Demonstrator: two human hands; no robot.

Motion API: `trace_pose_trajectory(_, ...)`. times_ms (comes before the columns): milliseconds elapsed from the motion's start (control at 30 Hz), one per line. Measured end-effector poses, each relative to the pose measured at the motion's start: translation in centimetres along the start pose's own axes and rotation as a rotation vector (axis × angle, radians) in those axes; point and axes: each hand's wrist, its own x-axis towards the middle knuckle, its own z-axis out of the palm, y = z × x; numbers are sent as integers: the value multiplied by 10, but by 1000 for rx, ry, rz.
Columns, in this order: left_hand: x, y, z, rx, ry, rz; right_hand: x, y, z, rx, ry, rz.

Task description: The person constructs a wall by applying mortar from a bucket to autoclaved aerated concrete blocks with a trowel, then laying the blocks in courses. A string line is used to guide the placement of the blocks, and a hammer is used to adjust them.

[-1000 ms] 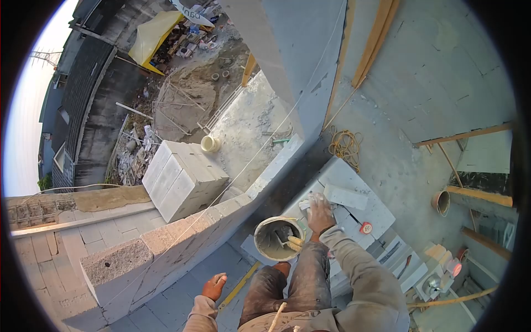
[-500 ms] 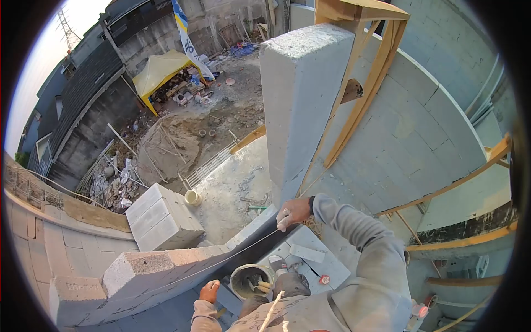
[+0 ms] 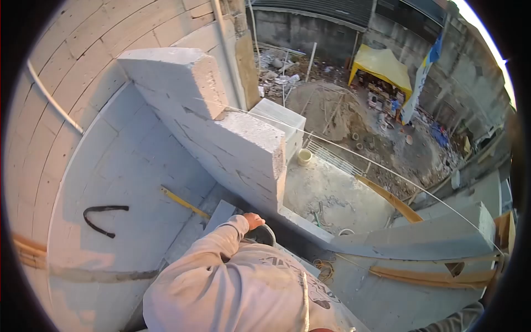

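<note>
My left hand [image 3: 255, 221] is at the rim of a bucket [image 3: 269, 235], its fingers curled at the edge. My body hides most of the bucket. Of my right arm, only a grey sleeve [image 3: 451, 322] shows at the lower right, and the hand is out of sight. A white string [image 3: 365, 160] runs taut from the stepped wall of pale blocks [image 3: 221, 146] across to the block end [image 3: 487, 221] at the right.
A yellow spirit level [image 3: 184, 202] and a bent black hose piece [image 3: 105, 209] lie at the left. Beyond the wall stand stacked blocks [image 3: 285, 119] and a cream pail [image 3: 304, 156]. Wooden boards [image 3: 431, 276] run along the right. A yellow canopy [image 3: 381, 66] stands in the yard below.
My view has swung left. My left hand has come to the bucket rim from beside it. My right hand, earlier at the string near the tall block, has left the view.
</note>
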Motion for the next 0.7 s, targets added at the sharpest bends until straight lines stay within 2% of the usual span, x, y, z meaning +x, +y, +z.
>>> trace_pose_trajectory(33, -2, -3, 1, 9, 32, 0, 3, 22, 3, -226, 105, -132)
trace_pose_trajectory(100, -12, -4, -10, -4, 39, -33, 5, 16, 7, 58, 328, 379)
trace_pose_trajectory(233, -27, -23, -15, -7, 80, -114, 15, 9, 17, 127, 395, 467)
trace_pose_trajectory(300, -26, -40, -13, -47, 212, -139, 21, -19, 2, 217, 627, 523)
trace_pose_trajectory(333, -24, -47, -11, -113, 282, -126, 21, -24, -1, 232, 676, 525)
trace_pose_trajectory(367, -28, -45, -17, -110, 288, -131, 21, -17, 3, 193, 673, 499)
trace_pose_trajectory(433, -41, -30, -29, -311, 317, -165, 19, 7, 16, 57, 602, 422)
trace_pose_trajectory(567, -39, -29, -31, -182, 276, -148, 29, 38, 43, -144, 566, 251)
trace_pose_trajectory(600, -41, -28, -31, -157, 286, -142, 37, 12, 32, -26, 555, 422)
trace_pose_trajectory(700, -40, -42, -26, -101, 252, -144, 50, 6, 15, 154, 559, 501)
